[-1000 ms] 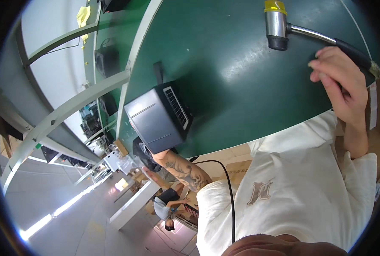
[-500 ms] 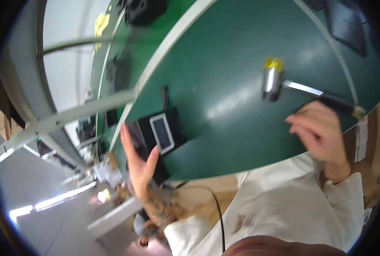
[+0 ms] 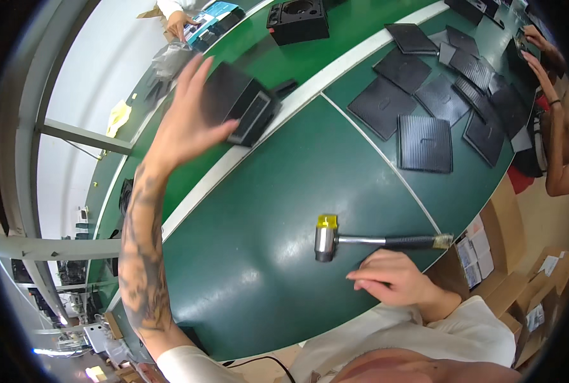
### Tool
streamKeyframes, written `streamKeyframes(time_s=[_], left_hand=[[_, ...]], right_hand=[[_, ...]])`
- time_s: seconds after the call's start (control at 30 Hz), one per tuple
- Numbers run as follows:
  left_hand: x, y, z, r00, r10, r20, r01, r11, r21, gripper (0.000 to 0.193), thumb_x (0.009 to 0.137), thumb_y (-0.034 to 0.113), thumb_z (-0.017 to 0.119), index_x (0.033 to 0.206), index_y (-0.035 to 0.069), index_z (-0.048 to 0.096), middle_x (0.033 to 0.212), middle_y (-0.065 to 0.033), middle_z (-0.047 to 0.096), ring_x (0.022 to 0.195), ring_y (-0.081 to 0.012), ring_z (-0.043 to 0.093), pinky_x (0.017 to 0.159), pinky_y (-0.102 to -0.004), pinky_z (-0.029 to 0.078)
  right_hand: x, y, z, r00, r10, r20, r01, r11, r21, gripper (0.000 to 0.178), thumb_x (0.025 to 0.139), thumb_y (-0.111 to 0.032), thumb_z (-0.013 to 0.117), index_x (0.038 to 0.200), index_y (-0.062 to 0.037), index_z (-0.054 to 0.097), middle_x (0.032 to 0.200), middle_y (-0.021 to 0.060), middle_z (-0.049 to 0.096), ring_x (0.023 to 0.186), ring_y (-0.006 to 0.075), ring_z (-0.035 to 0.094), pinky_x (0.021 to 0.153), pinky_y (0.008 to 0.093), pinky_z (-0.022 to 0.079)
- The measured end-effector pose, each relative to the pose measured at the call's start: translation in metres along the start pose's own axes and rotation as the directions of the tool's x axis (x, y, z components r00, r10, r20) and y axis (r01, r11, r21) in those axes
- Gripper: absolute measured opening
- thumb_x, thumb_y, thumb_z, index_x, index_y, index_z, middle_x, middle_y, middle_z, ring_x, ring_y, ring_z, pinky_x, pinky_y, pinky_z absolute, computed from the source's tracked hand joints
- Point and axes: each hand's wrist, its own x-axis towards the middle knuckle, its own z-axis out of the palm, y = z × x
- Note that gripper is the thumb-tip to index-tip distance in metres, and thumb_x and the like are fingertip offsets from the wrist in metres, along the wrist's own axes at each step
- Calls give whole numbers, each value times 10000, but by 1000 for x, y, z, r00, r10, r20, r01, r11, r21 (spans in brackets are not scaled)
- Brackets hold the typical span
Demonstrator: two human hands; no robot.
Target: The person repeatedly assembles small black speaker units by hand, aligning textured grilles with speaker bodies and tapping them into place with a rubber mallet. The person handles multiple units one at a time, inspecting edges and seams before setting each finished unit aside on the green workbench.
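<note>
My left hand (image 3: 183, 124) is stretched out with fingers spread against a black box (image 3: 228, 92), its thumb by the face with a pale-framed dark panel. The box is tilted and lies over the white rail (image 3: 303, 89) at the edge of the green belt. Motion blurs both box and hand slightly. Near the front edge of the green table (image 3: 271, 191), my right hand (image 3: 391, 278) is closed in a loose curl, with nothing visible in it. Just beyond it lies a mallet (image 3: 325, 242) with a metal head, one yellow face and a dark grip.
Several black ribbed panels (image 3: 425, 143) are spread at the right. A black speaker-like box (image 3: 297, 21) stands on the far belt. Another person's hand (image 3: 179, 24) is at the far left; a co-worker's hands (image 3: 538, 54) are at the right. Cardboard boxes (image 3: 508, 239) stand lower right.
My left hand and the black box have moved forward, from the table onto the rail and belt. The view has turned, bringing the panels at right into sight. My right hand stays near the mallet.
</note>
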Motion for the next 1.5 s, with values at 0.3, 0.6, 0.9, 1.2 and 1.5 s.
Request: streamKeyframes(time_s=[0.3, 0.6, 0.9, 1.2, 1.5], left_hand=[[68, -62, 18, 981, -67, 182, 125, 936, -329, 700, 935, 345, 773, 1522, 79, 498, 1421, -154, 613, 1323, -249, 554, 1126, -371, 433], [12, -158, 51, 865, -487, 121, 480, 873, 82, 1083, 852, 787, 589, 1593, 30, 363, 1642, -291, 284, 1533, -401, 281, 1249, -443, 232], [-6, -116, 37, 867, -498, 12, 498, 865, -62, 966, 819, 629, 718, 1530, 22, 475, 1647, -272, 302, 1521, -380, 327, 1236, -451, 260], [-204, 58, -26, 934, -358, 5, 325, 842, -430, 953, 789, 535, 751, 1585, 134, 415, 1723, -133, 176, 1554, -351, 251, 1180, -608, 255], [-298, 148, -33, 950, 31, 309, 14, 990, -142, 894, 670, 432, 840, 1460, 108, 571, 1626, -247, 350, 1414, -471, 375, 1149, -569, 333]], right_hand=[[3, 1, 0, 996, 57, 65, -64, 991, 120, 251, 834, -24, 771, 1085, -36, 765, 803, 51, 716, 754, 241, 689, 684, 348, 535], [2, 2, -1, 996, 68, 52, -76, 983, 168, 280, 797, 24, 754, 1075, -9, 762, 779, 58, 721, 709, 240, 683, 672, 347, 539], [1, 3, 5, 997, 73, -27, -72, 996, 45, 226, 872, -2, 704, 1092, -11, 753, 805, 53, 732, 715, 234, 661, 651, 372, 506], [-8, 8, 13, 998, -24, -62, 33, 987, 156, 220, 917, -29, 684, 1126, -26, 753, 895, 79, 744, 791, 216, 696, 718, 344, 551], [57, 9, -145, 1000, 25, 10, -8, 614, -790, 682, 939, -276, 729, 1528, -84, 444, 1480, 168, 492, 1372, 333, 480, 1150, 435, 393]])
